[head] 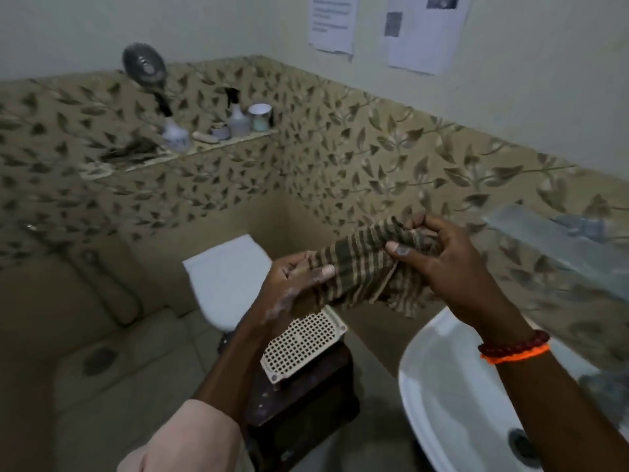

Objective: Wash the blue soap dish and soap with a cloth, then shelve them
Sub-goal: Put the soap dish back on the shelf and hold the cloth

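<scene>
A striped dark green and tan cloth (366, 274) is stretched between both hands above the left edge of the white sink (439, 376). My left hand (292, 287) pinches its lower left end and has soap foam on its back. My right hand (439, 264) grips its bunched upper right end. A bar of soap (205, 137) lies on the tiled wall shelf (218, 148) at the far left. No blue soap dish is recognisable; something blurred and bluish lies on the glass shelf (558, 247) at the right.
A cream perforated tray (303, 345) rests on a dark wooden stool (306, 400) below my left hand. A white toilet (228, 277) stands behind. The wall shelf carries a hairbrush (146, 68), a spray bottle (238, 119) and jars. Papers hang on the wall.
</scene>
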